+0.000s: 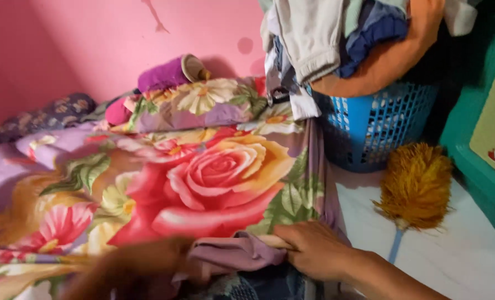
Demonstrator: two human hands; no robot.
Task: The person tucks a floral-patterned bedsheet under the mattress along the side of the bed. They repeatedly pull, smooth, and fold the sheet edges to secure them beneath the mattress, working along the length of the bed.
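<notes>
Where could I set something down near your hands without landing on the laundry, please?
Bare white floor lies right of the duster, below the blue basket. It is crowded at the bedsheet edge, where both hands grip the cloth.

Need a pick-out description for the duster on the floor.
Start at the blue laundry basket heaped with clothes, right of the floral bedsheet. Just below it on the white floor lies the feather duster: the only fluffy golden-yellow thing, with a thin pale-blue handle.
</notes>
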